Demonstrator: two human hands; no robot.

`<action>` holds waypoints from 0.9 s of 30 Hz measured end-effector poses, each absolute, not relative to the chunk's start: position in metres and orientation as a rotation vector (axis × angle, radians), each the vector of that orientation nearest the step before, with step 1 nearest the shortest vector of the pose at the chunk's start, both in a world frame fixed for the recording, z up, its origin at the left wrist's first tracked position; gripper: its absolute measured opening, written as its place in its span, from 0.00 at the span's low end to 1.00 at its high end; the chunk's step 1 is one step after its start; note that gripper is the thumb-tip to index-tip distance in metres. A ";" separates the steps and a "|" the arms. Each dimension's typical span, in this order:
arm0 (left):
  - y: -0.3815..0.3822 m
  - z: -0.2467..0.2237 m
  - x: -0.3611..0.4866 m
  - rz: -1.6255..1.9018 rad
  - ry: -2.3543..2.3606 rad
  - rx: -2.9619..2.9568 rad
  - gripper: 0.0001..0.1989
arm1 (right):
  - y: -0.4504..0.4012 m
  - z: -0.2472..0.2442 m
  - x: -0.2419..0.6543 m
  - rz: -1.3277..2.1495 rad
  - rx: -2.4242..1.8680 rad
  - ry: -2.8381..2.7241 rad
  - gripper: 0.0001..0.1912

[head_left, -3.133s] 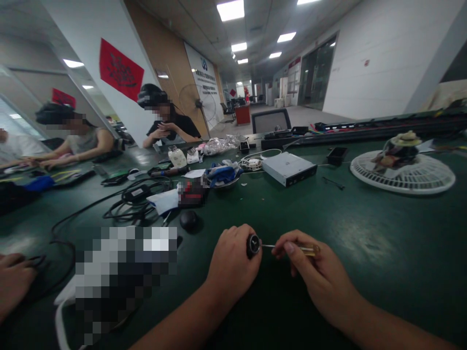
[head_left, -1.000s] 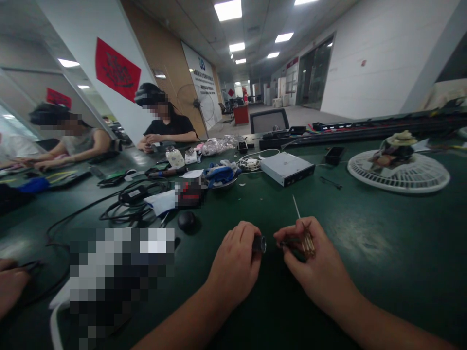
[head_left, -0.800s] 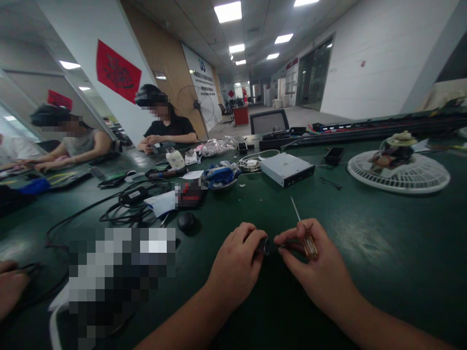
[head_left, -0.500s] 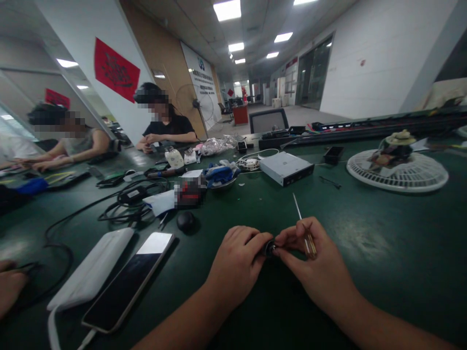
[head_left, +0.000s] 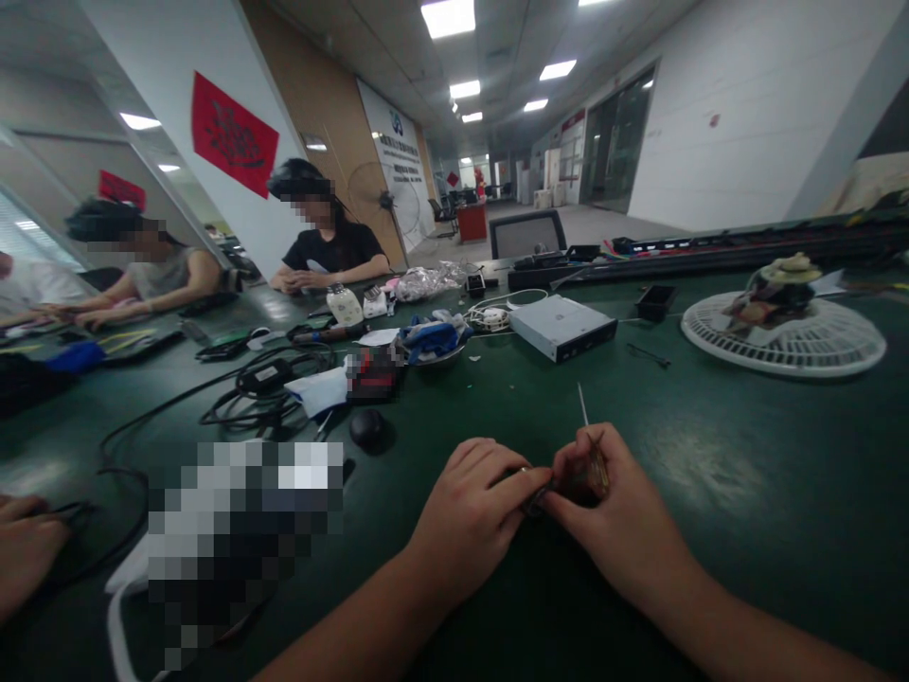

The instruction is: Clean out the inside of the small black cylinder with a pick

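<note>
Close in front of me, my left hand (head_left: pixel 472 497) is closed around a small dark round part (head_left: pixel 536 497), mostly covered by the fingers; its exact kind I cannot make out. My right hand (head_left: pixel 607 502) meets it from the other side, thumb and index finger pinching at the part's edge. Tucked in the same right hand is a screwdriver (head_left: pixel 597 469) with a clear amber handle, its thin metal shaft pointing up and away from me. Both hands are low over the green tabletop (head_left: pixel 682 568).
Beyond my hands lie a grey disc drive (head_left: pixel 561 327), a white fan grille with a motor (head_left: pixel 781 332) and a small black tray (head_left: pixel 654 303). To the left are a black mouse (head_left: pixel 367 431), tangled cables (head_left: pixel 262 379) and another person's hand (head_left: pixel 28 549). Two people sit farther back.
My left fingers have moved over the small dark part, hiding more of it, and the right fingertips have closed in on it. The whole view has shifted slightly.
</note>
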State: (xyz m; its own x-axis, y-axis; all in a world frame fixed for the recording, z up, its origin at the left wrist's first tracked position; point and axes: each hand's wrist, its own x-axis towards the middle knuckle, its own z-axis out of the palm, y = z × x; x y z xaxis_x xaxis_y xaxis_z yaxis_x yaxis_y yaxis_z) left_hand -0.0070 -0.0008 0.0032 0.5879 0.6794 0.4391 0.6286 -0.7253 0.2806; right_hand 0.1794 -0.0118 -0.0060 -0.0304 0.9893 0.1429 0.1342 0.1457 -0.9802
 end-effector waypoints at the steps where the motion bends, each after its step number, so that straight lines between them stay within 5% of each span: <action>1: -0.001 0.003 -0.007 0.820 1.111 2.721 0.17 | -0.012 -0.005 0.179 1.041 -1.190 -1.398 0.20; 13: -0.001 0.002 -0.006 0.982 1.165 2.609 0.21 | -0.015 -0.006 0.181 1.073 -1.106 -1.391 0.19; 18: 0.003 -0.001 -0.009 1.075 1.505 2.417 0.20 | -0.013 -0.008 0.185 1.044 -1.036 -1.297 0.08; 27: 0.002 0.003 -0.007 1.056 1.661 2.295 0.13 | -0.021 -0.009 0.190 0.925 -0.902 -1.480 0.13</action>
State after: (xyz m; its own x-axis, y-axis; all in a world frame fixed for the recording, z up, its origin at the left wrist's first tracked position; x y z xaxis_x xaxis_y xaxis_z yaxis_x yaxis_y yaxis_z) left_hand -0.0072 0.0023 0.0029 0.1554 0.8725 0.4632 0.7897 -0.3914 0.4723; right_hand 0.1904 -0.0205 -0.0087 -0.0919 0.9132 0.3970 0.0439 0.4020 -0.9146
